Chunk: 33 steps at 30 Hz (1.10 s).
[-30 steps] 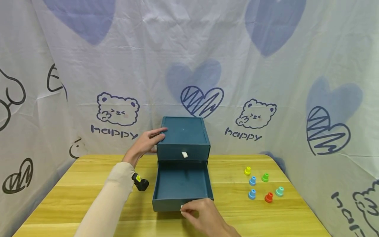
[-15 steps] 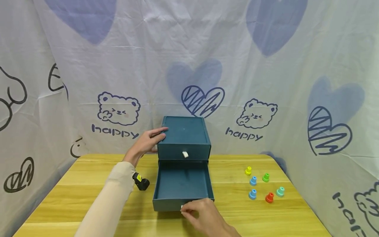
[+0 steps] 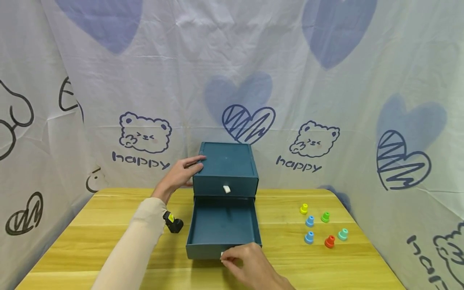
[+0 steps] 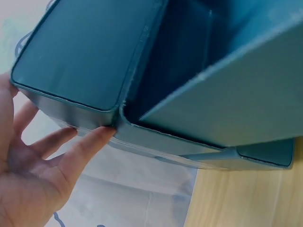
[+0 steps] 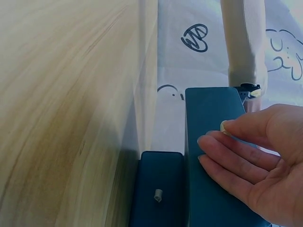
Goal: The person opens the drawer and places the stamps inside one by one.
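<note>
A dark teal cabinet of three drawers (image 3: 226,161) stands on the table, its middle drawer (image 3: 222,227) pulled out with nothing inside. My left hand (image 3: 177,174) rests against the cabinet's left side, fingertips at the top edge. In the left wrist view its fingers (image 4: 85,151) are extended and touch the side wall. With thumb and finger, my right hand (image 3: 250,264) pinches the white knob (image 5: 223,126) of the pulled-out drawer; its other fingers lie near the drawer front. The top drawer, with its own white knob (image 3: 226,189), is closed. So is the bottom drawer (image 5: 163,175).
On the wooden table (image 3: 90,229), right of the cabinet, lie several small stepped cone-shaped pieces: yellow (image 3: 304,208), green (image 3: 325,217), blue, mint and red (image 3: 330,241). A printed cloth (image 3: 232,60) hangs behind and at both sides. My left wrist wears a black camera (image 3: 174,223).
</note>
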Each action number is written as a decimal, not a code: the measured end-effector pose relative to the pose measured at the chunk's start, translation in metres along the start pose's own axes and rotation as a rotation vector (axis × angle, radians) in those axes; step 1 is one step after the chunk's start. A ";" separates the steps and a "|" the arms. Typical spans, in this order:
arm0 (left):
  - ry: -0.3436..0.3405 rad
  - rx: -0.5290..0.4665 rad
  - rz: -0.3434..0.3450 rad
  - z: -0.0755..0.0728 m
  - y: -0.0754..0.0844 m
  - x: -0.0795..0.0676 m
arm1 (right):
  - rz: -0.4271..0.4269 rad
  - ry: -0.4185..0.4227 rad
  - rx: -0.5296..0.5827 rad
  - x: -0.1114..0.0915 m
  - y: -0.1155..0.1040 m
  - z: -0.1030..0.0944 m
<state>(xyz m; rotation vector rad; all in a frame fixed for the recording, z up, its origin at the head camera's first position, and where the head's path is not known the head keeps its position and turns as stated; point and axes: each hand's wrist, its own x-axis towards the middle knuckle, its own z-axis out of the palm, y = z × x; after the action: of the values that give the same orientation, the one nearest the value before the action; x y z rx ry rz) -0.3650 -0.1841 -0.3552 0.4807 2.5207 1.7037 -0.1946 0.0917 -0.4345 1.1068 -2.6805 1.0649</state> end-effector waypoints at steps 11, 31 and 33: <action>0.085 0.005 0.011 0.008 0.003 0.000 | 0.003 0.001 0.004 -0.002 0.000 -0.004; 0.125 0.013 0.026 0.012 0.001 0.005 | 0.037 -0.083 0.037 -0.005 -0.002 -0.010; 0.113 0.016 0.034 0.011 0.001 0.004 | 0.026 -0.091 0.030 -0.006 -0.002 -0.011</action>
<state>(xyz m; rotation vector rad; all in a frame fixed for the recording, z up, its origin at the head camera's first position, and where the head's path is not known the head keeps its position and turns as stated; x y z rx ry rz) -0.3665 -0.1728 -0.3582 0.4426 2.6204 1.7723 -0.1915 0.1008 -0.4273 1.1558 -2.7652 1.0873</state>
